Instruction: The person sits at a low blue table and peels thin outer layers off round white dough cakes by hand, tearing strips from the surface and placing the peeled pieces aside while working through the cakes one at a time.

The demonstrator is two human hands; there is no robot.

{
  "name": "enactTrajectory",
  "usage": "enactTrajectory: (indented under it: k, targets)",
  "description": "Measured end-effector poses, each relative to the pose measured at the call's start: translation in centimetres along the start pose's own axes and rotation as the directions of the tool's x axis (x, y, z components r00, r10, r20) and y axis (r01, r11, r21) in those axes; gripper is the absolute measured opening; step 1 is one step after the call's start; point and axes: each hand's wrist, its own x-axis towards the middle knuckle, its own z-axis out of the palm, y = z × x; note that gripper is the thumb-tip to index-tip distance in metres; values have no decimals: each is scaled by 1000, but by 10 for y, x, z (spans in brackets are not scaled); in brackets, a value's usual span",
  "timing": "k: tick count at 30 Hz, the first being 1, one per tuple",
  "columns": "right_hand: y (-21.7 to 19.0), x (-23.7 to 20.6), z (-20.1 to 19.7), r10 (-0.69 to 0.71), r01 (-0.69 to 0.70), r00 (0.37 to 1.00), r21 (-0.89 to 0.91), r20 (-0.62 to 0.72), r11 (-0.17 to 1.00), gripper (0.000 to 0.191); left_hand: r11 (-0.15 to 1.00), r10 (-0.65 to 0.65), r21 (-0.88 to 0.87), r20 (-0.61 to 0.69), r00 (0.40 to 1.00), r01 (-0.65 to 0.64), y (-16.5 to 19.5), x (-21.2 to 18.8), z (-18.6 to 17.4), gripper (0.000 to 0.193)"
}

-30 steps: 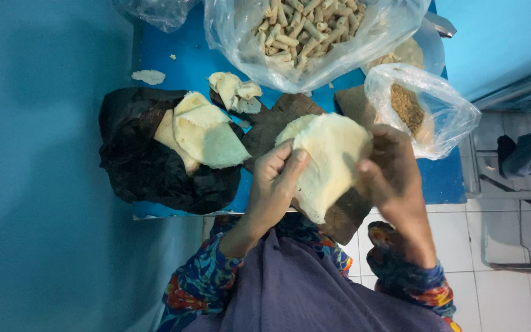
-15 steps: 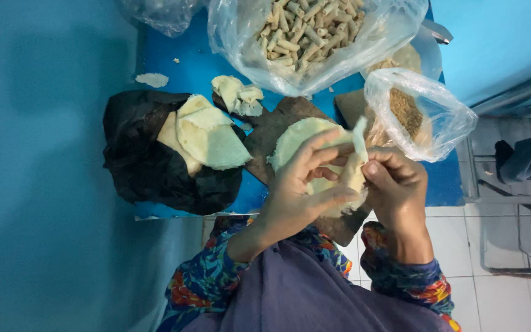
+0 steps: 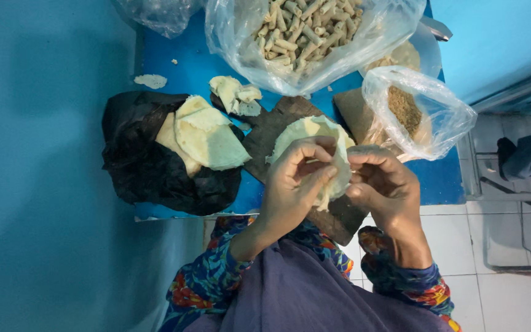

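Observation:
A thin pale round wrapper (image 3: 312, 134) lies partly folded between both my hands, above a dark wooden board (image 3: 273, 128). My left hand (image 3: 296, 184) curls its fingers over the wrapper's near edge. My right hand (image 3: 385, 187) pinches the wrapper's right side with thumb and fingertips. A stack of similar wrappers (image 3: 207, 138) rests on a black plastic bag (image 3: 149, 172) to the left. Torn wrapper scraps (image 3: 236, 93) lie behind the board.
A large clear bag of small rolled pieces (image 3: 305, 34) stands at the back of the blue table (image 3: 444, 178). A smaller clear bag with brown crumbly filling (image 3: 410, 110) sits at the right. White tiled floor and a metal rack (image 3: 523, 203) lie beyond the table's right edge.
The wrapper was held flat and open in both hands a second ago. It is now folded over and gathered between my fingers, lower and closer to the board.

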Motion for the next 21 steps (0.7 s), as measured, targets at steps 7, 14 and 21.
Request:
enactTrajectory:
  k: [7, 14, 21]
  targets:
    - [0, 2, 6, -31, 27, 999, -101, -37, 995, 17, 966, 126, 229, 6, 992, -124, 3, -2, 4, 16]
    - [0, 7, 9, 125, -114, 979, 75, -160, 991, 6, 967, 131, 219, 23, 991, -133, 10, -4, 8, 25]
    - [-1, 5, 13, -11, -9, 993, -166, -119, 986, 7, 932, 186, 308, 38, 982, -189, 11, -5, 10, 18]
